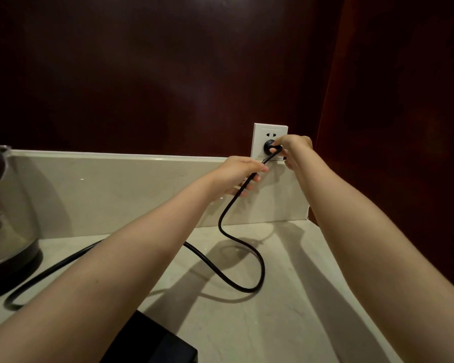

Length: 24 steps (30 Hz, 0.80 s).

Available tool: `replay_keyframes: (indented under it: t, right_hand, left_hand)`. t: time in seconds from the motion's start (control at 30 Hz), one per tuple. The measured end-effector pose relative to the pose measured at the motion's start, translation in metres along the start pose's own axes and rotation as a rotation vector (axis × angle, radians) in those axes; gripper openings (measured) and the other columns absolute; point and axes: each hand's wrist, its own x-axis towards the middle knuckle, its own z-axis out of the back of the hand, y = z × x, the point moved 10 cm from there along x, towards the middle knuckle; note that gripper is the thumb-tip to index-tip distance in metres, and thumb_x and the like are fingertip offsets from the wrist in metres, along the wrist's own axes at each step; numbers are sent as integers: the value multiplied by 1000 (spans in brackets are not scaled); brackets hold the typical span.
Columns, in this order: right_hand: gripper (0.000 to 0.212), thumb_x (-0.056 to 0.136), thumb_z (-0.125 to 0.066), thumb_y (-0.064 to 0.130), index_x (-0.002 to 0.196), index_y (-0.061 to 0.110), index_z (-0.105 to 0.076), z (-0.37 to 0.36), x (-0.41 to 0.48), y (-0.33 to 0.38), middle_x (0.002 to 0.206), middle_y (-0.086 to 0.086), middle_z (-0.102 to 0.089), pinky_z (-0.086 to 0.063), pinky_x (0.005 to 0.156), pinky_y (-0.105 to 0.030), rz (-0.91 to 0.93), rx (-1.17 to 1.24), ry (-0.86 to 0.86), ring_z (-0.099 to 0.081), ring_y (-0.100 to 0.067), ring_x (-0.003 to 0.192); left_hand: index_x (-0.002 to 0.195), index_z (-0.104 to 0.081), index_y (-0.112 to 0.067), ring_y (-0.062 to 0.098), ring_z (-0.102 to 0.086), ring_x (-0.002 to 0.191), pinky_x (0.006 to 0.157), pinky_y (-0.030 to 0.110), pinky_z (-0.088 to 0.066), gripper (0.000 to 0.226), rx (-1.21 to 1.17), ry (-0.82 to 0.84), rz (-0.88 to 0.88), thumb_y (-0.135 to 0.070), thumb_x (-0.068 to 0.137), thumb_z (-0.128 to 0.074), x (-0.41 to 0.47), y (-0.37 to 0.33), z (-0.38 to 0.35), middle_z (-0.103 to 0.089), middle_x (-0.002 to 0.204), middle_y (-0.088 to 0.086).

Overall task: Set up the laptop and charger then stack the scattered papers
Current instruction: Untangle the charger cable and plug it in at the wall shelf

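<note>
- The person is leaning in over the pale marble-patterned table [286, 297] and reaching both bare arms to the white square wall socket plate [260, 137], which sits above the cream stone upstand [116, 184].
- The right hand [298, 149] is pinching the round black plug [271, 148]. Its fingers [282, 141] are curling round the plug's rim, and the plug is sitting against the lower part of the plate.
- The left hand [240, 176] is gripping the thick black charger cable [249, 258] just below the plug, with the fingers [257, 178] closing round it.
- From there the cable is dropping to the table, looping, then passing under the left forearm and trailing off to the left.
- A glass kettle on a black base [8, 205] is standing at the far left, and a black box-shaped thing [152, 341] is lying at the near edge. I cannot tell whether that is the charger's brick.
- To my eye this is the charger step, and I cannot tell whether the plug is fully in.
- The next move is probably calling for a firm, straight push, then letting go without tugging the cable.
- Neither the laptop nor the papers are showing from here, so that stacking is presumably waiting.
</note>
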Motion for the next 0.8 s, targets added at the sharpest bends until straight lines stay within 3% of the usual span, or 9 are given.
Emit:
replay_keyframes:
  t: [0.13,0.23,0.27,0.33,0.37,0.47,0.57,0.63,0.8]
  right_hand:
    - [35,72,-75,10,69,4,-40,-3,4,-2,99,-8,-71,-50,75,-29,-36,-7,25,-70,-20,90]
    - [31,79,-71,11,84,-1,-43,-8,0,-7,99,-7,-67,-45,60,-28,-116,10,110,-69,-20,94]
    - [29,83,-67,11,92,-3,-44,-10,-3,-7,91,-8,-65,-41,52,-27,-129,23,141,-70,-16,89]
    - [28,87,-61,5,106,-1,-41,-7,-13,-7,68,-9,-63,-37,39,-25,-119,81,151,-66,-9,50]
    - [26,88,-59,5,106,4,-41,-7,-19,-8,64,-8,-63,-37,39,-25,-122,135,153,-60,-9,40]
    - [20,85,-65,16,94,9,-49,0,-36,-11,85,-4,-65,-43,52,-26,-44,84,126,-61,-13,61]
    - [39,89,-60,30,119,8,-48,3,-56,-19,99,-6,-60,-45,67,-31,-30,11,218,-56,-17,79]
    - [49,92,-53,36,130,7,-45,10,-67,-21,118,-9,-59,-44,75,-35,-19,-72,263,-53,-20,91]
    - [45,92,-50,35,124,4,-52,40,-90,-11,124,-14,-58,-41,73,-34,115,-260,218,-50,-18,76]
  left_hand:
    - [83,-64,-24,9,-46,59,55,20,-40,17,36,-2,12,-25,94,-51,4,3,4,-52,72,-5]
    - [86,-64,-23,9,-45,60,54,19,-39,18,38,-11,31,-24,96,-49,5,12,8,-51,72,-5]
    - [87,-64,-22,9,-45,60,54,19,-39,18,30,-22,32,-23,96,-49,5,12,9,-51,72,-5]
    - [93,-64,-20,9,-46,61,57,19,-39,16,25,-43,43,-23,96,-48,3,12,8,-51,72,-5]
    - [96,-63,-20,8,-47,61,58,20,-40,15,28,-55,48,-23,96,-48,2,11,7,-52,72,-6]
    - [98,-61,-19,8,-49,64,60,22,-41,13,39,-85,64,-21,96,-48,-5,6,3,-55,74,-6]
    - [87,-58,-23,6,-51,64,60,21,-40,14,86,-111,68,-14,93,-48,-15,0,1,-56,76,-8]
    - [93,-56,-24,7,-51,68,60,21,-38,15,133,-112,67,-12,93,-47,-24,-6,0,-56,83,-5]
    - [124,-53,-20,18,-49,99,80,28,-36,33,309,-66,86,-11,92,-47,-45,-16,-4,-53,109,3]
